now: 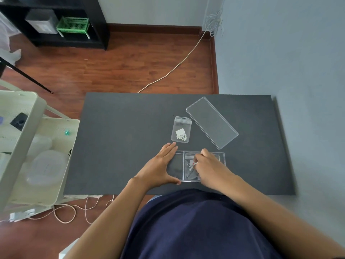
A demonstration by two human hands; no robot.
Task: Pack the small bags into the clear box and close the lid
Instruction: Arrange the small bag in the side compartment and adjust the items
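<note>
Dark table (pixel 115 146): clear box (pixel 179 166), lid (pixel 211 122), small bag (pixel 181 130).

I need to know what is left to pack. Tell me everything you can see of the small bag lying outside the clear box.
The small bag is a clear, flat plastic pouch with a zip strip and a hang slot at its far end. Inside are a white card and a cluster of tiny pale pieces near its bottom. It lies flat on the dark table, just beyond the clear box and beside the lid. Neither hand touches it.

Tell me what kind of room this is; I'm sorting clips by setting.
Probably a room at home used as a small workspace: wood floor, a black shelf unit against the wall, a cream utility cart beside the dark table.
</note>
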